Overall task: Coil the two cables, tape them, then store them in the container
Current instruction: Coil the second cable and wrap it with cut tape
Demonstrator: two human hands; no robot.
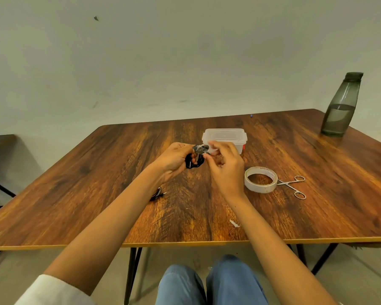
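Observation:
My left hand grips a coiled black cable above the middle of the wooden table. A strip of clear tape sits across the top of the coil. My right hand pinches that tape at the coil with thumb and fingertips. A second black cable lies on the table, mostly hidden under my left forearm. The clear plastic container stands open just behind my hands. A white tape roll lies to the right of my right hand.
Small metal scissors lie right of the tape roll. A grey bottle stands at the table's far right corner. A scrap of white tape lies near the front edge. A wall runs behind the table.

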